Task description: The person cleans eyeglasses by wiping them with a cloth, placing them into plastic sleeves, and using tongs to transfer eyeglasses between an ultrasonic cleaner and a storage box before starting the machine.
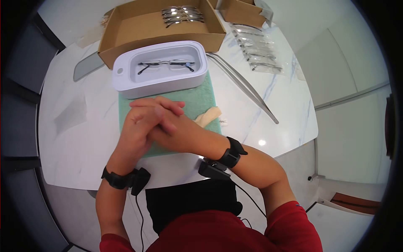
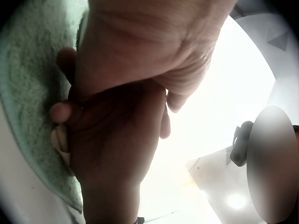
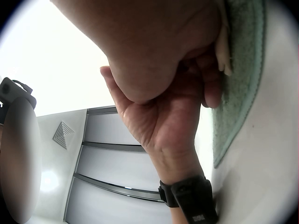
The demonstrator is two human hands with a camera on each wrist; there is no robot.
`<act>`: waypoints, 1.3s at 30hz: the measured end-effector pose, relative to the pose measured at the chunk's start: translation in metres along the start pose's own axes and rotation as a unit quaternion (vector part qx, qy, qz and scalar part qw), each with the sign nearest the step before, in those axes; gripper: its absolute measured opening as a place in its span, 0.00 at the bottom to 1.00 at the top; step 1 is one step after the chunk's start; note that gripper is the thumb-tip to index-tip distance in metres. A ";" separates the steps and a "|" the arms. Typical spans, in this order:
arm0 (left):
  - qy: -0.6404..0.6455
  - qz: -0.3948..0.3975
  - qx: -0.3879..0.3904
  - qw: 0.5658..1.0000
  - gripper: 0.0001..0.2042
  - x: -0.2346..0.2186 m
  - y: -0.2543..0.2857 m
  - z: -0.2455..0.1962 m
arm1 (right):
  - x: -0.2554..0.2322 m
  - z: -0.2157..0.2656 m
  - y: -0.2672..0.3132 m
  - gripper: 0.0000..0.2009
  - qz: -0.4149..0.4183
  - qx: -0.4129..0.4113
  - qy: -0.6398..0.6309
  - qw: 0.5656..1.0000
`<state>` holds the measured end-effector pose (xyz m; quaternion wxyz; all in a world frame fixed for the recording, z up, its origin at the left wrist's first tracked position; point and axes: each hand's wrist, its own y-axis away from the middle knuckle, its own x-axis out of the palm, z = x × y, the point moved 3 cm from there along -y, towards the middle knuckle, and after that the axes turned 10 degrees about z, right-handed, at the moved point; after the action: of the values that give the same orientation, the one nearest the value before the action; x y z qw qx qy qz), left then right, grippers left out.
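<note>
Both hands are clasped together over the green towel [image 1: 197, 98], just in front of the white tub. My left hand [image 1: 140, 128] reaches across my right hand [image 1: 178, 132] and holds it, its fingers bent over the back. In the left wrist view the palm of my right hand [image 2: 117, 135] lies against the heel of the left; its fingers are mostly hidden. The right wrist view shows the palm of my left hand [image 3: 170, 121] turned up against the right. Eyeglasses [image 1: 166, 63] with thin frames lie inside the tub [image 1: 126, 86]. A cream cloth [image 1: 208, 116] rests beside my right wrist.
Behind the tub stands a cardboard box [image 1: 130, 29] with several eyeglasses [image 1: 182, 14]. Long metal tweezers [image 1: 247, 90] lie to the right, near bagged glasses [image 1: 258, 50]. A grey flat panel [image 1: 87, 67] and a thin translucent sheet [image 1: 71, 115] are at left.
</note>
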<state>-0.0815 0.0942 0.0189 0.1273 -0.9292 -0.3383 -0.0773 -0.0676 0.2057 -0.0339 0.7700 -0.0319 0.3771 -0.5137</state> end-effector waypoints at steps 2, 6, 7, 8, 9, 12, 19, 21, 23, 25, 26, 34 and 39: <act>0.020 0.004 -0.010 1.000 0.23 -0.001 0.000 0.002 | 0.003 -0.005 0.001 0.20 -0.010 -0.023 -0.001 1.000; 0.020 0.009 -0.011 1.000 0.22 0.000 0.001 0.000 | -0.007 -0.012 0.006 0.20 0.051 -0.004 0.017 0.999; 0.023 0.010 -0.012 1.000 0.21 0.000 0.000 0.000 | -0.003 -0.015 0.005 0.20 0.098 0.014 0.047 0.994; 0.022 0.009 -0.013 1.000 0.20 0.000 0.001 -0.002 | 0.006 -0.015 0.001 0.20 0.098 0.005 0.038 0.994; 0.011 0.001 -0.018 1.000 0.20 -0.001 0.002 -0.001 | 0.007 -0.011 -0.002 0.20 0.092 -0.005 0.026 0.995; 0.061 0.000 -0.013 0.998 0.13 -0.002 0.002 -0.001 | -0.002 -0.002 0.000 0.20 0.072 -0.030 -0.012 0.997; 0.084 0.034 -0.007 0.996 0.11 -0.001 -0.001 -0.002 | -0.007 0.011 0.000 0.19 0.044 -0.031 -0.039 0.998; 0.086 0.037 -0.001 0.996 0.11 -0.001 0.001 0.000 | -0.008 0.014 -0.002 0.19 0.038 -0.026 -0.045 0.998; 0.050 0.047 -0.005 0.998 0.11 -0.001 0.000 -0.004 | -0.011 0.016 0.000 0.19 0.032 -0.020 -0.055 0.998; 0.061 0.033 -0.009 0.998 0.11 0.001 0.002 -0.003 | -0.012 0.019 -0.001 0.19 0.024 -0.021 -0.057 0.998; 0.072 0.020 -0.012 0.997 0.11 0.001 0.001 -0.004 | -0.013 0.021 0.000 0.19 0.021 -0.022 -0.055 0.998; 0.050 0.025 -0.007 0.998 0.11 0.000 0.001 -0.002 | -0.021 0.032 -0.013 0.19 0.006 -0.016 -0.069 0.997; 0.040 0.030 -0.008 0.999 0.10 0.001 0.002 -0.002 | -0.023 0.036 -0.006 0.20 0.035 0.007 -0.052 0.998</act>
<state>-0.0795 0.0925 0.0204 0.1354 -0.9362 -0.3040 -0.1136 -0.0545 0.2094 0.0066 0.8061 -0.0402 0.3342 -0.4868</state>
